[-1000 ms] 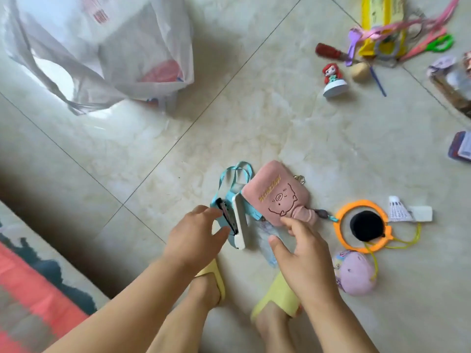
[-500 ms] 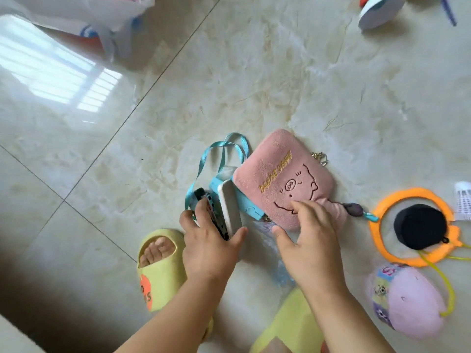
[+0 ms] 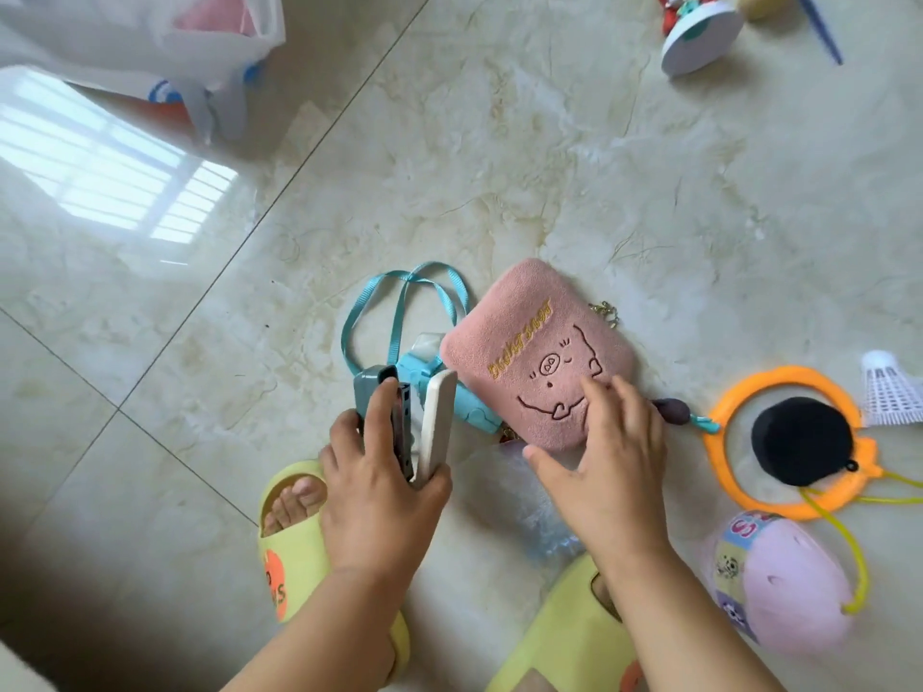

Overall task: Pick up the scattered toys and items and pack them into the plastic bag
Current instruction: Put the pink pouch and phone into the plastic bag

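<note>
L hand (image 3: 372,484) gripped a small grey-and-white gadget (image 3: 407,429) w/ thumb on the white side and fingers on the grey side, holding it on edge just left of the pink pouch (image 3: 529,352). Prob. lifted that way so one hand could carry it while the other collected more. R hand (image 3: 607,449) lay on the pouch's lower right corner, fingers spread and fairly straight, thumb out toward the near edge; not yet closed round it, so I'd judge it was just about to pinch the pouch up. Pouch lay flat on the floor (image 3: 499,167), partly over a blue lanyard thing (image 3: 399,302) whose strap looped out to its left, so lifting the pouch could drag the strap along.

Plastic bag (image 3: 165,47) sat well apart from the pouch, up and left, some items already inside; its mouth couldn't be made out. Right of the pouch: orange ring (image 3: 729,407), shuttlecock (image 3: 889,392), pink ball (image 3: 784,586). Far above right of the pouch: figurine (image 3: 699,32). Lots left to pack.
</note>
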{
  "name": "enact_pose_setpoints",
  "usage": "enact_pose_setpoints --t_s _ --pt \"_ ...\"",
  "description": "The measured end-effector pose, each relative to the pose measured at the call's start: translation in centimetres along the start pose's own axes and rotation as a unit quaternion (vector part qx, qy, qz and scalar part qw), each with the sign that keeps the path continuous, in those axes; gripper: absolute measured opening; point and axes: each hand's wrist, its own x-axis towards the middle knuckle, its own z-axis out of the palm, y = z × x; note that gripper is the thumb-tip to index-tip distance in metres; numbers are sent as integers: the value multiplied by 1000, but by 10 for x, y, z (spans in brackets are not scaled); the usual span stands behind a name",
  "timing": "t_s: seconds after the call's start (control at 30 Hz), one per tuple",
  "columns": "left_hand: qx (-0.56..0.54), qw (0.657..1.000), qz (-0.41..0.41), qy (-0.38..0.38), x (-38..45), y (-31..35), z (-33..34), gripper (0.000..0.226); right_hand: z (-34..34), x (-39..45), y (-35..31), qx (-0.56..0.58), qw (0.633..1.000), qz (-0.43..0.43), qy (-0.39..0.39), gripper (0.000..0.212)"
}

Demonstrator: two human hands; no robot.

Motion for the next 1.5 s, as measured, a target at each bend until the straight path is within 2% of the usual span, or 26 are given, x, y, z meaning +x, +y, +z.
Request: enact_pose_setpoints --t_s 0.1,0.2,0.33,0.4,0.47,0.6,0.8,1.1,1.2,1.5 --pt "-36 998 31 33 -1 4 -15 85 -2 6 3 -24 999 32 -33 95" --pt "-96 994 21 41 6 10 -22 84 4 12 3 -83 995 38 -48 112" --pt "-96 995 11 32 12 17 -25 86 14 21 0 -139 988 54 -37 136" --pt "-81 996 11 24 12 20 -27 85 7 27 -5 -150 985 67 -50 140" --pt "-74 997 12 14 11 23 -32 85 -4 32 -10 -150 980 93 -92 133" --pt "-70 998 6 -4 12 29 -44 86 -18 35 -12 -128 984 88 -87 110" --pt "-43 999 22 -25 20 37 -59 87 -25 35 -17 -108 982 97 -117 128" --pt "-23 998 31 -46 23 32 -46 85 -3 25 -4 -52 989 100 -93 124" --pt "-16 998 32 -53 15 35 -54 84 -20 23 -12 22 989 85 -121 119" --pt "-26 999 39 -26 0 63 -139 70 -125 8 -83 42 988 85 -125 89"
